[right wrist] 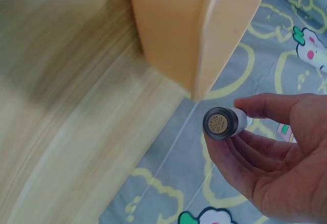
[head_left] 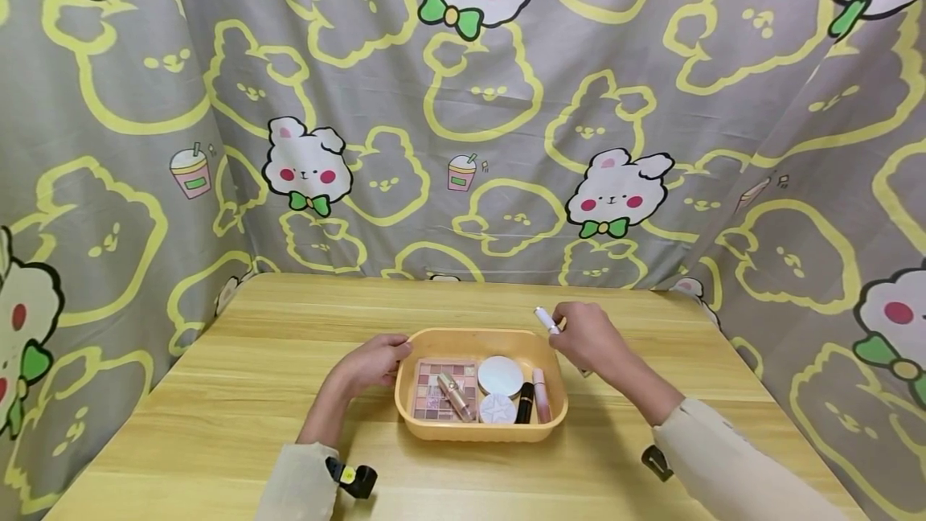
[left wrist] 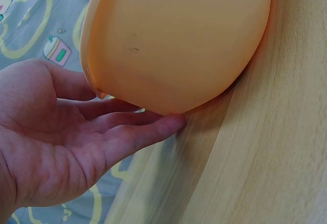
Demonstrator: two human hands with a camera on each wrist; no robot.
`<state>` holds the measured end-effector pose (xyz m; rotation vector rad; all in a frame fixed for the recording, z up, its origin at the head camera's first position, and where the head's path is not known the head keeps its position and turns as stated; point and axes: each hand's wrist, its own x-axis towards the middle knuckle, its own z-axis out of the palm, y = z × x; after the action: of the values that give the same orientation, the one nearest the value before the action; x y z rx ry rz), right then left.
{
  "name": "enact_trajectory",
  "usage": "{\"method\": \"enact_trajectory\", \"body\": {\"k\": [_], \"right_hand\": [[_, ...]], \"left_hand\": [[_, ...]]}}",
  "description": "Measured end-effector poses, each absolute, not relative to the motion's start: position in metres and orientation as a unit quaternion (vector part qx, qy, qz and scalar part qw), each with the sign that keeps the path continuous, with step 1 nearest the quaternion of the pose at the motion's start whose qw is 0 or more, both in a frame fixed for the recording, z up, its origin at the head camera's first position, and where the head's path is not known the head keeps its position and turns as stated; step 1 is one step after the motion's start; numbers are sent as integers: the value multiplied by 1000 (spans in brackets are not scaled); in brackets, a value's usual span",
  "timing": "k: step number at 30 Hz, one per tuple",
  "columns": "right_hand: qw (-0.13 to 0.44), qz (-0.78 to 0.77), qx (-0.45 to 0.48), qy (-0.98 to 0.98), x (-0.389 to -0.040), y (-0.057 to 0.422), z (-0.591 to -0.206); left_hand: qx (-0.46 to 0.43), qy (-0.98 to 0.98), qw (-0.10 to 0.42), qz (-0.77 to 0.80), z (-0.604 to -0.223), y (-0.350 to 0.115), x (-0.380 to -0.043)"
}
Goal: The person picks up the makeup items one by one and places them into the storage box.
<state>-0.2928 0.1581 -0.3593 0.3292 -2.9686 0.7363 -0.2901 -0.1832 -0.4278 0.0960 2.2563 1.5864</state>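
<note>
My left hand [head_left: 376,362] holds the left end of a yellow plastic basket [head_left: 477,431], thumb at the rim and fingers along the outer wall [left wrist: 179,45]. Above the basket's far right corner, my right hand [head_left: 587,338] pinches a slim white cosmetic tube [head_left: 544,318]. Its round dark end [right wrist: 219,124] with a gold label faces the right wrist camera. Inside the basket lie an eyeshadow palette [head_left: 427,392], a lipstick [head_left: 453,395] on top of it, a round white compact [head_left: 501,376], a smaller embossed compact [head_left: 497,409], a black tube [head_left: 525,404] and a pink lip gloss tube [head_left: 542,399].
The basket stands on a light wooden table [head_left: 289,360]. Grey curtains [head_left: 391,103] with cartoon prints hang behind the table and on both sides. A small object, partly hidden, shows under the right hand.
</note>
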Motion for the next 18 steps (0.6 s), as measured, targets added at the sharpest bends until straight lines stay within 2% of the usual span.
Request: {"method": "enact_trajectory", "body": {"k": [18], "right_hand": [[11, 218, 157, -963, -286, 103, -367]], "left_hand": [[34, 802, 192, 565, -429, -184, -291]]}}
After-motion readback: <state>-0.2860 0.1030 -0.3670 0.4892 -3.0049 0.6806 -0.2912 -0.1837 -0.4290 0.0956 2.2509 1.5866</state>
